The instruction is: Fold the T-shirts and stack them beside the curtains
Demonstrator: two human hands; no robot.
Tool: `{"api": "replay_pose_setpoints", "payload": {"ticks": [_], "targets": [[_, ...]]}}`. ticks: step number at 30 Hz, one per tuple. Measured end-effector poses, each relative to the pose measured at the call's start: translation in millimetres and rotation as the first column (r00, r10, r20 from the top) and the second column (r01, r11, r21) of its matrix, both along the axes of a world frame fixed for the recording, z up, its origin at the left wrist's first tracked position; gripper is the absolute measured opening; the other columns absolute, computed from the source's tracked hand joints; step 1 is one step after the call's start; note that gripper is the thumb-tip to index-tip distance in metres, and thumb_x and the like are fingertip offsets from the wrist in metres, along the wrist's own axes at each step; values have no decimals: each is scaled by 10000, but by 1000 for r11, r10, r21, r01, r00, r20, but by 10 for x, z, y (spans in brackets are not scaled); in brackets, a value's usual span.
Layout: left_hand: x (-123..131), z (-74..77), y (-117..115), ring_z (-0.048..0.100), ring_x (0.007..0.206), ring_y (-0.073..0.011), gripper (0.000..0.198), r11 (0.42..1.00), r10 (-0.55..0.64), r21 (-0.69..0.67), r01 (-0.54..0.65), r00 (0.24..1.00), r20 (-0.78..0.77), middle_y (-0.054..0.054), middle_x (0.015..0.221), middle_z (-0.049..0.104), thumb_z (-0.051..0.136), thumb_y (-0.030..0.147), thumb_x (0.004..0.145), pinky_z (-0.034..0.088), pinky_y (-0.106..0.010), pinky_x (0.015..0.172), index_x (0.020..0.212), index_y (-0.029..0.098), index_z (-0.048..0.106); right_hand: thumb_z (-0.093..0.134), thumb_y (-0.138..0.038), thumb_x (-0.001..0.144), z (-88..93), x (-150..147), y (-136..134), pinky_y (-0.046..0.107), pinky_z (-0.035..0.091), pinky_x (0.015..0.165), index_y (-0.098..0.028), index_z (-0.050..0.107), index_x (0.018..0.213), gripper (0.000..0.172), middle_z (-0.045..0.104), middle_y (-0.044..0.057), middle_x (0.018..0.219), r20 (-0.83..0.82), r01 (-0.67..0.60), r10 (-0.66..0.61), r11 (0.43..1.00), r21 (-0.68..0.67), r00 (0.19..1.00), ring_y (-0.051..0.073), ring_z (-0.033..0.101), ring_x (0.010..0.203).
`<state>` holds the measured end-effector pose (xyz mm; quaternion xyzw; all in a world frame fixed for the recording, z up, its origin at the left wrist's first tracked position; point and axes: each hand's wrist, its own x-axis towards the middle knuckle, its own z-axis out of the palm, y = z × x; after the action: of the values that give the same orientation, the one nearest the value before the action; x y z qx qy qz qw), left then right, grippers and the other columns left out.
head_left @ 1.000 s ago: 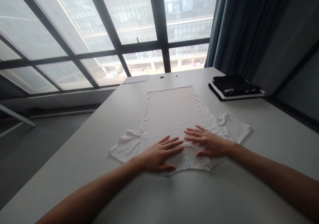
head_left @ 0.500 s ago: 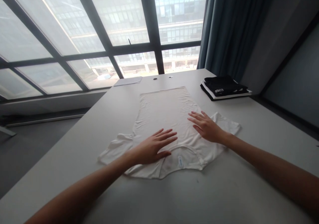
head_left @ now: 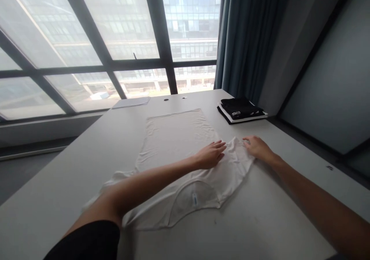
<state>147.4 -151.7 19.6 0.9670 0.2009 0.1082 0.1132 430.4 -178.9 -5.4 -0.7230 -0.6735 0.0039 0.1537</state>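
Note:
A white T-shirt (head_left: 173,136) lies spread on the white table (head_left: 115,136), its neckline and small label (head_left: 194,199) towards me and its hem towards the window. My left hand (head_left: 211,155) rests flat on the shirt near the right shoulder, fingers stretched out. My left forearm crosses over the shirt and covers part of its left side. My right hand (head_left: 257,147) is at the right sleeve, with fingers curled and pinched on the sleeve's edge. The fabric between the two hands is wrinkled and a little raised.
A stack of folded black and white clothes (head_left: 241,109) sits at the table's far right. White paper sheets (head_left: 131,102) lie at the far left edge. Windows (head_left: 124,21) and a blue curtain (head_left: 248,40) stand behind the table.
My left hand has slid right across the shirt towards the right shoulder. My right hand has moved from the shirt's body out to the right sleeve and closed on it. The view has shifted right.

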Motion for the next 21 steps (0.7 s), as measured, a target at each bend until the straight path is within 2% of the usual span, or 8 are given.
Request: {"api": "replay_pose_setpoints", "payload": {"ticks": [5, 8, 12, 17, 21], "targets": [[119, -244, -73, 209, 1533, -291, 604, 999, 51, 12, -50, 998, -38, -113, 1646, 286, 371, 445, 1042, 202, -518, 1235, 1576, 169, 302, 529, -320, 919, 73, 88, -93, 287, 477, 861, -139, 731, 1153, 358, 745, 145, 1085, 10, 66, -65, 993, -100, 998, 245, 689, 982], [94, -282, -92, 163, 1543, -296, 687, 999, 48, 15, -47, 997, -54, -117, 1663, 225, 351, 541, 1031, 154, -523, 1240, 1600, 172, 237, 546, -338, 906, 161, 48, -134, 270, 464, 740, -166, 752, 1035, 298, 758, 121, 977, -41, 88, -95, 986, -143, 995, 226, 696, 870], [91, -267, -91, 148, 1544, -308, 770, 999, 37, 0, -37, 998, -46, -145, 1663, 201, 357, 620, 1005, 132, -530, 1235, 1607, 166, 204, 616, -383, 859, 210, 33, -158, 276, 438, 660, -191, 739, 877, 229, 755, 106, 882, -87, 113, -128, 981, -155, 988, 226, 687, 778], [100, -262, -93, 174, 1541, -296, 723, 999, 54, 0, -54, 999, 6, -158, 1646, 265, 412, 564, 1001, 140, -508, 1238, 1580, 151, 281, 728, -405, 757, 188, 110, -149, 263, 411, 588, -190, 701, 708, 222, 715, 76, 690, -156, 177, -208, 965, -191, 966, 208, 656, 665], [88, -284, -77, 251, 1520, -290, 612, 997, 70, -25, -69, 997, 28, -134, 1621, 341, 414, 502, 1014, 189, -492, 1230, 1538, 188, 382, 731, -297, 701, 232, 111, -163, 235, 356, 507, -170, 633, 599, 189, 611, 11, 536, -317, 128, -208, 958, -256, 925, 149, 563, 539]]}}
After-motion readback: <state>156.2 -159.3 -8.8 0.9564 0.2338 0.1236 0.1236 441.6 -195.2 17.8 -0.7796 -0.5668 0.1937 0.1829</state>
